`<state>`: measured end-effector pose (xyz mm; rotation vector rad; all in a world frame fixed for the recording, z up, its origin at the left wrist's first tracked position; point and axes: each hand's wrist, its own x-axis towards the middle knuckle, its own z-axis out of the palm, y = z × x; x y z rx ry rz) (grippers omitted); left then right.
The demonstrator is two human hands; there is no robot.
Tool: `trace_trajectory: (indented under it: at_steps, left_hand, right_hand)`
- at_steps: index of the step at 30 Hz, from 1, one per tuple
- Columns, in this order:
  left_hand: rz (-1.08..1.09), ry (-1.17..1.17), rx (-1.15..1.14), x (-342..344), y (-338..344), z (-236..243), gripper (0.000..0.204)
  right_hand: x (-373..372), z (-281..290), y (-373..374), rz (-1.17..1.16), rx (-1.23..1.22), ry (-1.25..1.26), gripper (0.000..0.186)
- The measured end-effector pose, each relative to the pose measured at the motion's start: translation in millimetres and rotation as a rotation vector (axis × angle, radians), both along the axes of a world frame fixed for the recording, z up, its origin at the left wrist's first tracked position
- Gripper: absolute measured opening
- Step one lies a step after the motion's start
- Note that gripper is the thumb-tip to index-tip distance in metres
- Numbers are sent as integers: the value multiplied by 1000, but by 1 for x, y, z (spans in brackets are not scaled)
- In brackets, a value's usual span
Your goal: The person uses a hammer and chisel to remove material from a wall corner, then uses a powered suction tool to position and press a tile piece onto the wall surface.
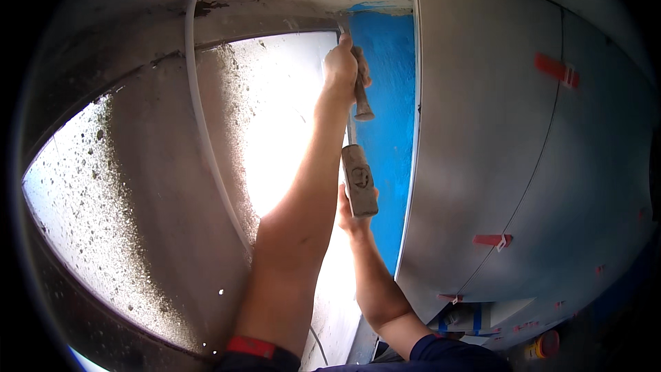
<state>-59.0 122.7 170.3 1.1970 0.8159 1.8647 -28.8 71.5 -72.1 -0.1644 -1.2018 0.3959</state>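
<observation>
Beside the blue strip:
Left hand: fingers clamped on chisel, best kept steady.
Right hand: fingers clamped on hammer, square blows advised.

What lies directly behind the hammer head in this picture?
Behind the hammer head runs a blue-coated wall strip beside grey tiles. The right hand grips the handle below; the left hand holds a chisel above. The hammer's handle is hidden.

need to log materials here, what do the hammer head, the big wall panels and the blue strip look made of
Hammer head: probably steel, dull grey, worn block. Wall panels: likely large grey tiles, smooth satin sheen, red spacer clips in the joints. Blue strip: seemingly a painted-on coating, matte and rough.
</observation>
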Motion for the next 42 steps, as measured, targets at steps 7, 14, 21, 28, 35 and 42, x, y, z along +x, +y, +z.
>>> trace_trajectory:
  at_steps: [7, 14, 21, 28, 35, 42]
  left_hand:
    - [57, 19, -59, -10, 4, 9, 39]
    - [112, 43, -77, -3, 14, 11, 39]
    - [82, 12, -30, -4, 5, 10, 40]
    - [-40, 12, 10, -11, 15, 10, 42]
    - [-56, 52, 27, -14, 18, 21, 45]
    - [27, 107, -23, -14, 17, 18, 46]
  right_hand:
    - [11, 5, -8, 1, 26, -7, 11]
    - [9, 13, 11, -56, 69, -20, 14]
    - [-6, 20, 27, -2, 86, 10, 22]
    - [4, 36, 44, -56, -19, -44, 19]
    - [0, 38, 44, -479, 147, -43, 25]
    - [3, 26, 37, -238, 161, 0, 24]
